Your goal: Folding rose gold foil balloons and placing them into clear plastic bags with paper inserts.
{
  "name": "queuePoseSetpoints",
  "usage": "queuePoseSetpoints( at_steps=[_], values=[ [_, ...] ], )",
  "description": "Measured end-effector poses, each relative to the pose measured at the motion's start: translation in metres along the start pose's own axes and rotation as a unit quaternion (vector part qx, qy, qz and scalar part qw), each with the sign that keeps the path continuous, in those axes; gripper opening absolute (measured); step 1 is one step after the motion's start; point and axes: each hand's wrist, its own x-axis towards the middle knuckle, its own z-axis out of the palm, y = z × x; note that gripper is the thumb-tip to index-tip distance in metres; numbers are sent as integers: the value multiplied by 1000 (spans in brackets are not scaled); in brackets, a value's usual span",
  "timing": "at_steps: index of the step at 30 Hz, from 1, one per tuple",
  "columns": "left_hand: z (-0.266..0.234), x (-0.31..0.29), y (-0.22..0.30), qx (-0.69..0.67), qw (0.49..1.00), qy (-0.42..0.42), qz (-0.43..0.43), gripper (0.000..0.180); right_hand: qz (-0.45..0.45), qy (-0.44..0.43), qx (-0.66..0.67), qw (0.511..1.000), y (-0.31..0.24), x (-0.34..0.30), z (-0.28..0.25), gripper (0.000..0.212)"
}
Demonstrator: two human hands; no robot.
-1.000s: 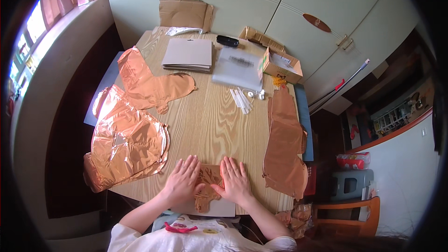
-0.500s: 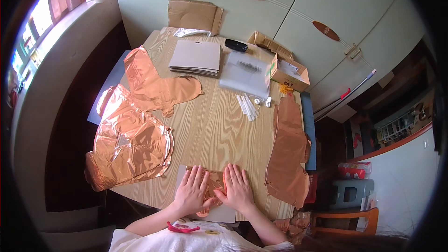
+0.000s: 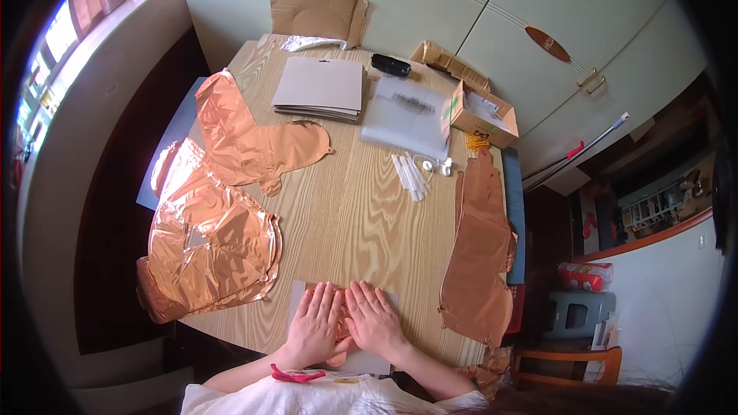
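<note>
Copper foil (image 3: 343, 326) mostly hidden from my distant view, slivers showing between the left hand (image 3: 317, 328) and right hand (image 3: 376, 323), both opened flat upon it, fingers extended, gripping nothing, grey card (image 3: 369, 364) underneath

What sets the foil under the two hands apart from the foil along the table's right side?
The near foil looks compact; the right foil is long. Left hand and right hand partly cover the near foil, which lies on a grey card; the right foil is uncovered. Both look coppery.
</note>
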Motion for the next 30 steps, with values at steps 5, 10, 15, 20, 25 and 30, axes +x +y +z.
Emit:
queuePoseSetpoints(
  at_steps=[5,10,15,20,25,30],
  values=[
    [-2,-6,1,-12,999,-34,5,91,15,-4,-11,1000,-2,1,-5,61],
    [-11,-10,1,-60,998,-2,34,82,12,-2,-9,1000,0,2,-5,59],
    [-32,19,-39,-161,987,6,4,59,20,-9,-21,1000,-1,3,-9,58],
    [-11,32,-42,-11,999,6,36,73,12,5,-14,1000,1,4,-9,61],
    [-4,25,-31,10,1000,6,14,87,32,-12,-3,999,2,0,-6,67],
    [-4,17,-19,6,1000,2,0,95,21,-12,-10,1000,5,-1,-1,70]
  ],
)
